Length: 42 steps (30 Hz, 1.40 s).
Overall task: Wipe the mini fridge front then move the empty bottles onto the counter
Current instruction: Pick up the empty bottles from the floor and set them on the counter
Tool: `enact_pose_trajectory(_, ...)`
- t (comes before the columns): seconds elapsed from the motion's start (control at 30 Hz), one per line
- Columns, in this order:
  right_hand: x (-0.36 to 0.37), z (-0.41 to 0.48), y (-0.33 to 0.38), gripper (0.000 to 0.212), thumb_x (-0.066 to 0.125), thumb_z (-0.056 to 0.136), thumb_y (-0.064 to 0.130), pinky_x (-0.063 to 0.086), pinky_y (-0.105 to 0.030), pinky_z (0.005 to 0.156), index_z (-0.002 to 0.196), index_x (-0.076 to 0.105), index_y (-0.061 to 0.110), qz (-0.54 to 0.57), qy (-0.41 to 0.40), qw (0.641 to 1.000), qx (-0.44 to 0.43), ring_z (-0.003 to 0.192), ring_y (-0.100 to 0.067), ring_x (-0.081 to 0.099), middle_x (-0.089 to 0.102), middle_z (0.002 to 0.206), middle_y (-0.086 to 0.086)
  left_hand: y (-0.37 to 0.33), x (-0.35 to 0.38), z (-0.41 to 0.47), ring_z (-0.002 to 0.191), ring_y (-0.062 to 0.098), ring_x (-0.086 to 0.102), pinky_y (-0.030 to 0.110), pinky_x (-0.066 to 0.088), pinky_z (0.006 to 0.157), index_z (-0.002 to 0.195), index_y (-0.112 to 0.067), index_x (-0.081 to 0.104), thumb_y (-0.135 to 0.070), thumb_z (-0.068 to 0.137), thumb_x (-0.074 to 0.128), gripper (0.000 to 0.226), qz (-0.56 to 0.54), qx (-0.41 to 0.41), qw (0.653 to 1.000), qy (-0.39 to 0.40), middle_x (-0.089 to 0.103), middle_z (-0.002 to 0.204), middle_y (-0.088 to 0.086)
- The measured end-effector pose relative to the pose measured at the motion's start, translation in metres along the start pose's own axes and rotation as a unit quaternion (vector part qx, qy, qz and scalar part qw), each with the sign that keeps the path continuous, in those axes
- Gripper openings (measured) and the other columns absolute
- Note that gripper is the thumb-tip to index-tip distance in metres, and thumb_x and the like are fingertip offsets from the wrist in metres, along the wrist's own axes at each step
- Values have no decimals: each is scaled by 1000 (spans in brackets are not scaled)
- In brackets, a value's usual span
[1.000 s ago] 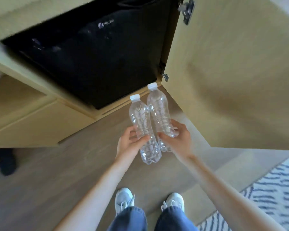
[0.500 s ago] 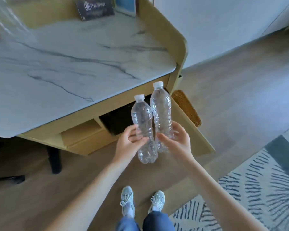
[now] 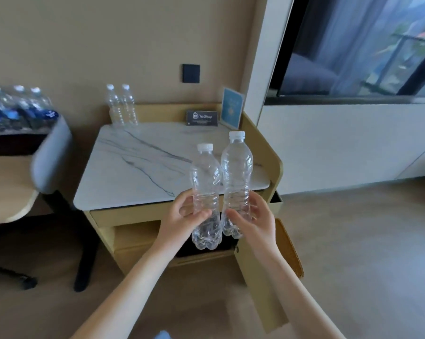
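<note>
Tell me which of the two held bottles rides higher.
The bottle in the right hand: its white cap tops the left hand bottle's cap.

I see soft, dim daylight coming from the window (image 3: 358,45) at the upper right. No hard shadows. The whole picture is a little blurred, more at the left chair (image 3: 51,152). Straight lines bend near the edges.

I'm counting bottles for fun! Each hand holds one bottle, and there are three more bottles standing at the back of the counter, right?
Not quite. The left hand and right hand do hold one bottle each, but the head view shows only two bottles standing at the back of the counter, not three.
</note>
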State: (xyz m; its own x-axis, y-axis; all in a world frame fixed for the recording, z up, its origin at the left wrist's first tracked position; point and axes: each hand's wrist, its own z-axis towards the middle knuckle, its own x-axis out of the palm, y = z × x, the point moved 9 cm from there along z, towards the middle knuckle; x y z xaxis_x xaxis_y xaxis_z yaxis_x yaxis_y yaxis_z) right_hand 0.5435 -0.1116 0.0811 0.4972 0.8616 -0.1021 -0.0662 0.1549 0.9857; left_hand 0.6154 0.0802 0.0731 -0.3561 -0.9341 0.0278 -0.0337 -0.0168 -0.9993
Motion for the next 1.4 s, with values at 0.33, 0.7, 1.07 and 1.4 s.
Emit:
enact_pose_trajectory(0.33,42,19,-20,57,88,76,26,55,-19,85,127,62,29,1,80,997,16,116,-8,61,66,123,8,13,-51,-11,104,-3,66,10,52,75,120,-48,60,-34,74,86,55,23,1,994,-104,72,112,-20)
enact_pose_trajectory(0.7,121,127,-38,54,86,78,23,54,-11,75,125,61,30,7,94,995,30,100,5,61,62,120,2,12,-130,101,98,1,69,12,53,70,118,-37,65,-21,77,84,48,14,11,986,-166,69,113,-10)
enact_pose_trajectory(1.07,239,311,-7,50,87,76,18,56,-19,84,118,63,28,22,60,998,-9,104,-4,62,62,117,-2,-48,-224,307,98,8,70,14,53,75,117,-34,66,-20,69,90,55,23,52,987,-150,70,111,-7)
enact_pose_trajectory(1.4,284,393,-30,46,86,78,15,58,-25,86,119,66,22,33,78,996,17,104,-15,64,66,113,-5,-23,-252,396,98,8,69,15,53,78,122,-29,64,-16,73,88,56,22,23,986,-163,68,115,0)
